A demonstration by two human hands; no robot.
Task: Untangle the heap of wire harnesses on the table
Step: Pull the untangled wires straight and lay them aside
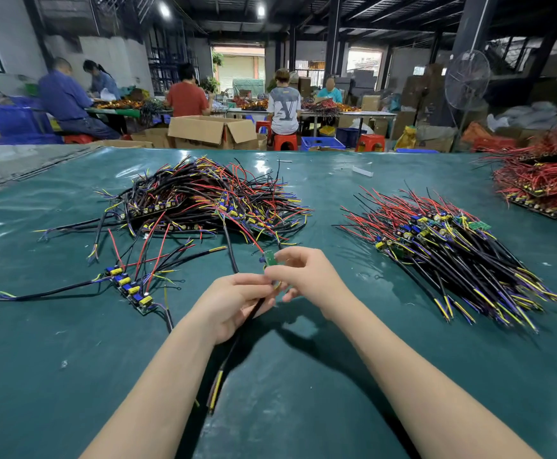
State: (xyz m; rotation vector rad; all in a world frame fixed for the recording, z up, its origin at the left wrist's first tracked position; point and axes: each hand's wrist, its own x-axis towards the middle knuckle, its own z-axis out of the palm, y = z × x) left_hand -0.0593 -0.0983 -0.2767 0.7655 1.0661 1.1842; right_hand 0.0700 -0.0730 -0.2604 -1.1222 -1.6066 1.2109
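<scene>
A tangled heap (204,200) lies ahead-left, a sorted pile (452,250) right.

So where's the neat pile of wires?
In the head view, the neat pile lies right of the right hand, nearer than the red heap.

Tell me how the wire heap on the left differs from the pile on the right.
The left heap is tangled, wires pointing every way; the right pile lies combed, wires roughly parallel. The right pile's small boards gather along one band, while the left heap's are scattered. Both hold black cables, red wires and yellow-tipped ends.
</scene>
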